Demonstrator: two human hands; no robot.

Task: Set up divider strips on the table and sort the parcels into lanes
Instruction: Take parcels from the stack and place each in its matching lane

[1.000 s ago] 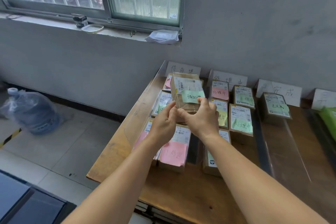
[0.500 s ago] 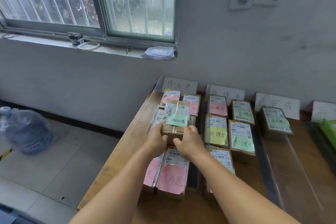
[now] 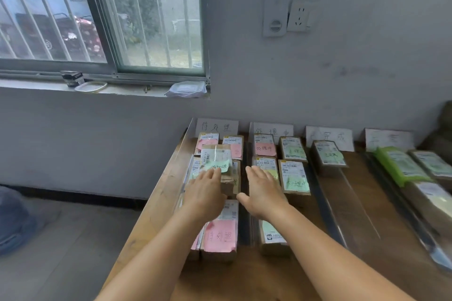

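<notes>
Left of centre: left hand point(image 3: 205, 190) flat, fingers straight, fingertips touching stacked parcel point(image 3: 216, 161) with green note, left-most lane. Parcel directly above hand in frame, long axis running up toward wall, sitting atop other parcels. Centre: right hand point(image 3: 263, 190) splayed, empty, just right of parcel, over dark divider strip point(image 3: 244, 230). Left hand nearer; judged release.
</notes>
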